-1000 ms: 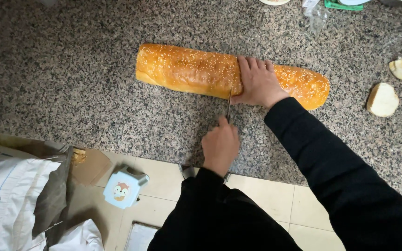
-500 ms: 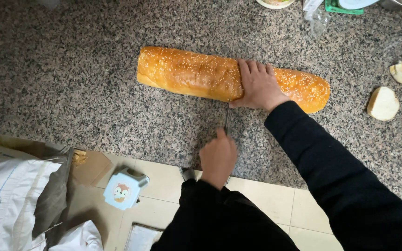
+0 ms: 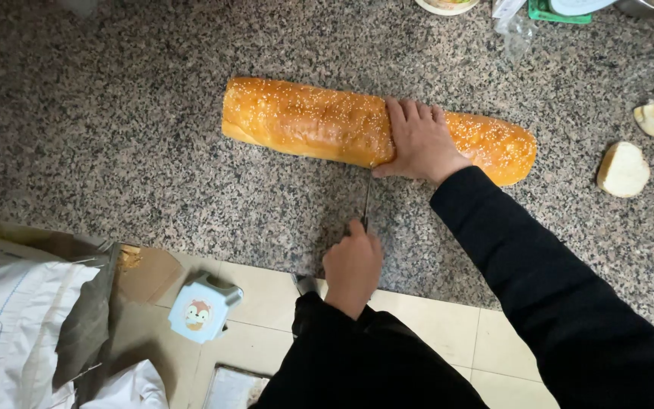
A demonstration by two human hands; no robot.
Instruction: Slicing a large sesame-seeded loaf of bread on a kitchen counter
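I'm looking down on a long sesame-seeded loaf (image 3: 319, 125) lying across the granite worktop (image 3: 115, 151). My right hand (image 3: 420, 142) lies flat on it, fingers spread, pinning it. My left hand (image 3: 353, 265) is closed around a knife (image 3: 365, 203), blade at the loaf's near edge beside the right thumb. Slicing step, I'd say; next stroke wants the blade square, clear of that thumb. Two cut pieces (image 3: 624, 169) lie off right.
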